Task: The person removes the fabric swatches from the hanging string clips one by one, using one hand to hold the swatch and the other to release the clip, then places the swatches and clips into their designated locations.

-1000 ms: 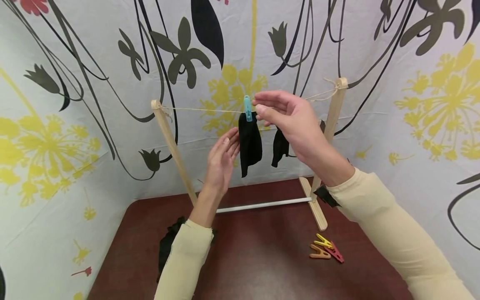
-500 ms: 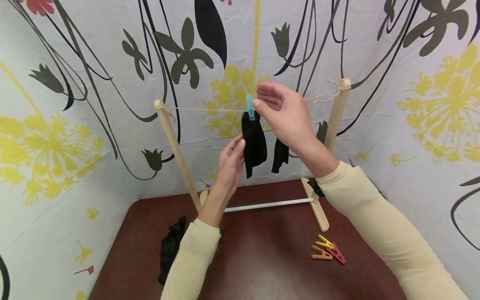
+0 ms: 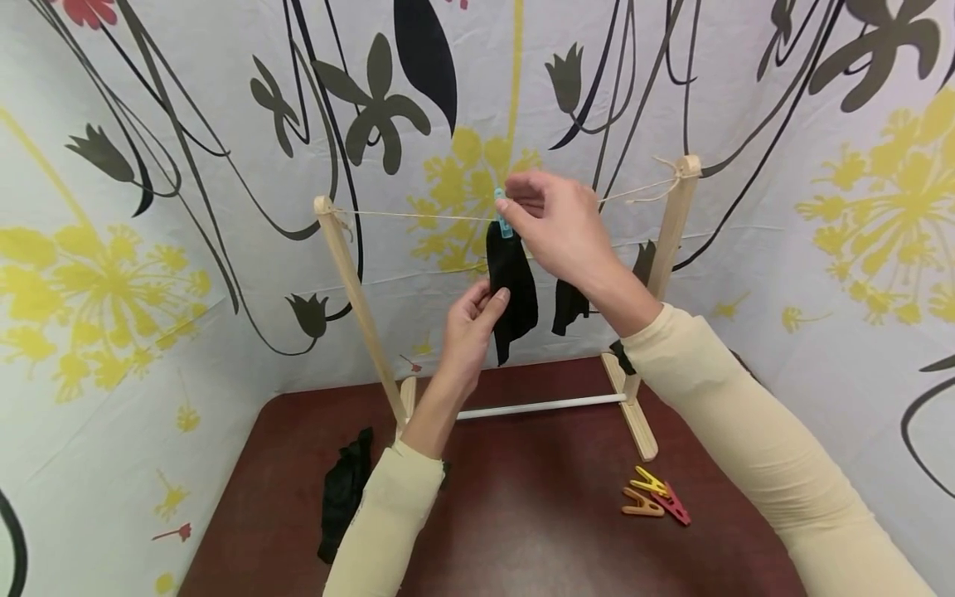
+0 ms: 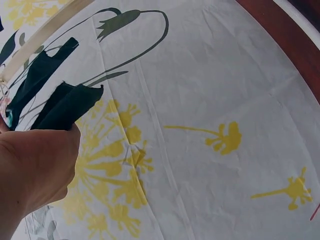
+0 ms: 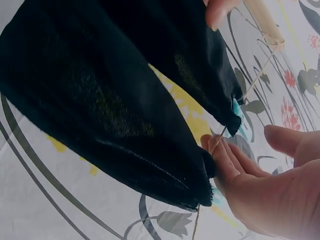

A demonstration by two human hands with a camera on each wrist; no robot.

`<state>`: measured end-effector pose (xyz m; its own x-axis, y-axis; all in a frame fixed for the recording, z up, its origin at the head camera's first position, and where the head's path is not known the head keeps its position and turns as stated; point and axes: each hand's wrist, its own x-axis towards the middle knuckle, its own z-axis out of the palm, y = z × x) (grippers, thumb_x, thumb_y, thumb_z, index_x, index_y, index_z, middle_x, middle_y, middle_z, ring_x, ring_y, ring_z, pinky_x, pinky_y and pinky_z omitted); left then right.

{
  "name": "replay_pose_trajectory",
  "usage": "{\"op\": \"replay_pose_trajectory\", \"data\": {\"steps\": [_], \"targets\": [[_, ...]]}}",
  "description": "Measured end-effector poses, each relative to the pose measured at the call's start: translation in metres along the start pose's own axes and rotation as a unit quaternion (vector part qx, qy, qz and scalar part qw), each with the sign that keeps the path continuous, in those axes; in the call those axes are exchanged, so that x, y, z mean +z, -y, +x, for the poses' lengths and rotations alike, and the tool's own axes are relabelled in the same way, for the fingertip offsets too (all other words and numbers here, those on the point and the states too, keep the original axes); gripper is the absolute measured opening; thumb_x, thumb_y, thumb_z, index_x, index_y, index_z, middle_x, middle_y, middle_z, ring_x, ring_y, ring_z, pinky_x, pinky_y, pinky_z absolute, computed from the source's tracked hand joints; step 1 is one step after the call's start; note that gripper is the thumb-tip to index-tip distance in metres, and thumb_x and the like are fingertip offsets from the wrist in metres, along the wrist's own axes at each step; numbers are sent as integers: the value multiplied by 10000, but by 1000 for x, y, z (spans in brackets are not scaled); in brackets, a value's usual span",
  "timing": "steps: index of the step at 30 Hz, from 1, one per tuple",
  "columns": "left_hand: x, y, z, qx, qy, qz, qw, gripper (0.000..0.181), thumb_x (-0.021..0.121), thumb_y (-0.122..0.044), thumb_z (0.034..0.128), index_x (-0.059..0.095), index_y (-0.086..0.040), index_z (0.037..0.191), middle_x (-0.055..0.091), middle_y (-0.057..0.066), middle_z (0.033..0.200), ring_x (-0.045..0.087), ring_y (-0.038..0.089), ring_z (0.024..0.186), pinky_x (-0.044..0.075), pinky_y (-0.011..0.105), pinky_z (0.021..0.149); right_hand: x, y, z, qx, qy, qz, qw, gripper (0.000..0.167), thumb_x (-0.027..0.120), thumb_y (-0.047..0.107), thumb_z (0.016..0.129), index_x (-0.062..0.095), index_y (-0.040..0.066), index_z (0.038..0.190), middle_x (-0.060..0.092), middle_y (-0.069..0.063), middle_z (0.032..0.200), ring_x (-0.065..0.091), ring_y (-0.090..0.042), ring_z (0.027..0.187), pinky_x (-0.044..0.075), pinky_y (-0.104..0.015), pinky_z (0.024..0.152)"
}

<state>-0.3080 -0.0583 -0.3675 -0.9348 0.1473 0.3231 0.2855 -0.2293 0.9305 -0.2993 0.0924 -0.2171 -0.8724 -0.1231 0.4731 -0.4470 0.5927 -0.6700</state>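
Note:
A black piece of cloth [image 3: 515,307] hangs from a string [image 3: 418,215], held at its top by a light-blue clothespin [image 3: 506,228]. My left hand [image 3: 466,332] pinches the cloth's left edge about halfway down, thumb in front. Beside the clothespin is my right hand [image 3: 563,224], its thumb overlapping the pin in the head view. In the right wrist view, that hand's fingers [image 5: 227,160] reach to the string between two hanging cloths, and the thumb stands apart. The second black cloth [image 3: 570,307] hangs further right, partly behind my right hand.
The string runs between two wooden posts [image 3: 358,298], joined low by a white rod [image 3: 540,407]. A crumpled black cloth [image 3: 346,493] lies at the table's left. Yellow, orange and red clothespins [image 3: 643,503] lie at the right. A flower-printed curtain [image 3: 246,348] surrounds the table.
My left hand has gone from straight fingers beside the cloth to pinching its edge, a bit lower. My right hand has shifted slightly, its thumb now overlapping the light-blue clothespin.

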Motion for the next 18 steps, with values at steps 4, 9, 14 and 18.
{"op": "replay_pose_trajectory", "data": {"steps": [4, 9, 14, 18], "targets": [[0, 1, -2, -71, -45, 61, 9999, 297, 639, -212, 1074, 685, -35, 1308, 760, 65, 1136, 709, 97, 1029, 552, 239, 924, -1, 3, 2, 27, 100, -243, 9997, 412, 631, 327, 1073, 661, 95, 1412, 717, -83, 1389, 702, -239, 1266, 553, -408, 1082], [-2, -1, -5, -118, -20, 66, 9999, 277, 640, -217, 1076, 692, -40, 1282, 756, -17, 1045, 716, 107, 1014, 560, 240, 901, -6, 8, 5, 49, 336, -616, 9975, 434, 627, 355, 1073, 676, 80, 1404, 725, -112, 1381, 708, -264, 1256, 549, -458, 1076], [-4, -2, -8, -97, -25, 120, 9999, 275, 638, -200, 1076, 691, -17, 1274, 752, -18, 1026, 711, 106, 989, 565, 241, 869, -9, 13, 8, 180, 555, -837, 9948, 411, 646, 361, 1057, 710, 93, 1362, 765, -92, 1305, 719, -244, 1211, 546, -455, 1061], [-6, -2, -10, -131, -61, 204, 9997, 278, 644, -197, 1073, 698, -15, 1277, 753, -3, 1022, 709, 108, 977, 569, 243, 858, -11, 16, 9, 277, 512, -788, 9952, 352, 703, 336, 1023, 747, 122, 1299, 796, -63, 1224, 744, -209, 1137, 568, -420, 996]]}}
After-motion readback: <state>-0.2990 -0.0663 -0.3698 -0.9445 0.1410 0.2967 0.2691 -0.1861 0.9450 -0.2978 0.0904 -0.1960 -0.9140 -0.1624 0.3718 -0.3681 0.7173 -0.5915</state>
